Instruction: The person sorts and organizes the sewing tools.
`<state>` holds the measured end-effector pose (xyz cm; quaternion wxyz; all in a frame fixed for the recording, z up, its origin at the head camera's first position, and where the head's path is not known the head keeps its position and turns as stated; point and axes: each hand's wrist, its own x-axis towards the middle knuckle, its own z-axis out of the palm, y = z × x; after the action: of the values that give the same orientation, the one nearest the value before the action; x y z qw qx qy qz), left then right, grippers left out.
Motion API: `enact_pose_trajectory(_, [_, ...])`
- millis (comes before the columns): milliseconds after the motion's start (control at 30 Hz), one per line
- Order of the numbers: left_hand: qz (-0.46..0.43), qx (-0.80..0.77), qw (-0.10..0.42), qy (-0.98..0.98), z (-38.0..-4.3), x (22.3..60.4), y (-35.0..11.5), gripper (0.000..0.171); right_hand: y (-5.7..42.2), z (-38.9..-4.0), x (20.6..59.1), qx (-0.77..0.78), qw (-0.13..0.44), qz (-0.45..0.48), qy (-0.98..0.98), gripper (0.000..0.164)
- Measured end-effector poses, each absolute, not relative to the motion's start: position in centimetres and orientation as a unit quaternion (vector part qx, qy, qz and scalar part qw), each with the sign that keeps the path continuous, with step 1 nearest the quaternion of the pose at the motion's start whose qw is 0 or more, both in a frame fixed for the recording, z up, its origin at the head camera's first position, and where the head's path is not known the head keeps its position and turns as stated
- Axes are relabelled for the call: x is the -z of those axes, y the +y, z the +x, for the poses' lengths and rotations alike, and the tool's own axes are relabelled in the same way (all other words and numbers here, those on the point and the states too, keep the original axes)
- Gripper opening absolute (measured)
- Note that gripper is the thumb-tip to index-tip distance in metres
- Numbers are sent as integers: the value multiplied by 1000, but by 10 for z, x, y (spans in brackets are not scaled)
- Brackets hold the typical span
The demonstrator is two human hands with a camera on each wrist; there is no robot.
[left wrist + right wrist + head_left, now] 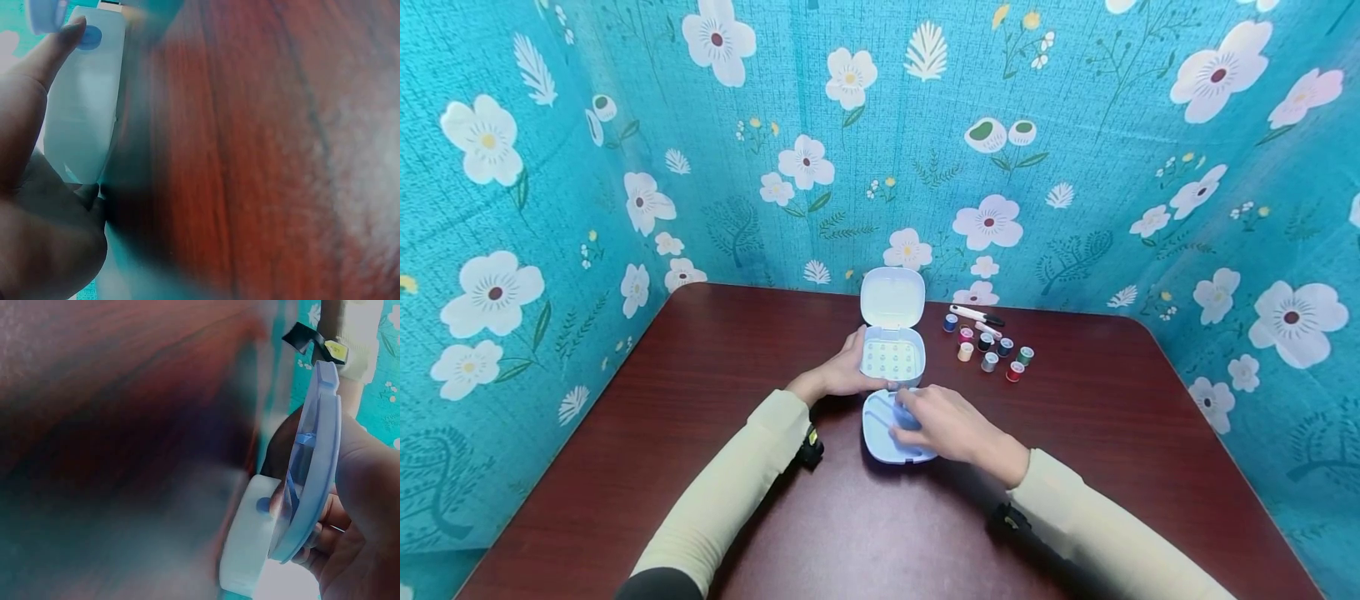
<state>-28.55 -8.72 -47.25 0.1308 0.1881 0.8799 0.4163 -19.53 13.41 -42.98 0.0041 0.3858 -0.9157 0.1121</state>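
Note:
A small pale-blue plastic box (922, 357) stands on the table with its lid (892, 297) swung up at the back. Inside lies a pale yellow-green panel (891, 360) with rows of small motifs. My left hand (842, 372) grips the box from its left side, thumb along the front wall near a round blue button (90, 39). My right hand (951, 425) holds a light-blue divided tray (883, 450) just in front of the box. In the right wrist view the tray (328, 462) is tilted, with fingers curled against its far side.
Several thread spools (990, 362) in different colours stand to the right of the box. Behind them lie a white-and-black slim tool (977, 315) and a small pale piece (988, 330). Flowered blue cloth (850, 167) hangs behind and beside the dark wooden table (760, 333).

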Motion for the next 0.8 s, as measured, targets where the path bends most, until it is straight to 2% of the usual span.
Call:
enact_pose_trajectory(500, [189, -430, 127, 874, -288, 472, -88, 126, 131, -188, 446, -83, -20, 403, -911, 33])
enact_pose_trajectory(800, [187, -425, 133, 875, -289, 474, -87, 127, 131, -188, 451, -98, -103, 360, -922, 47])
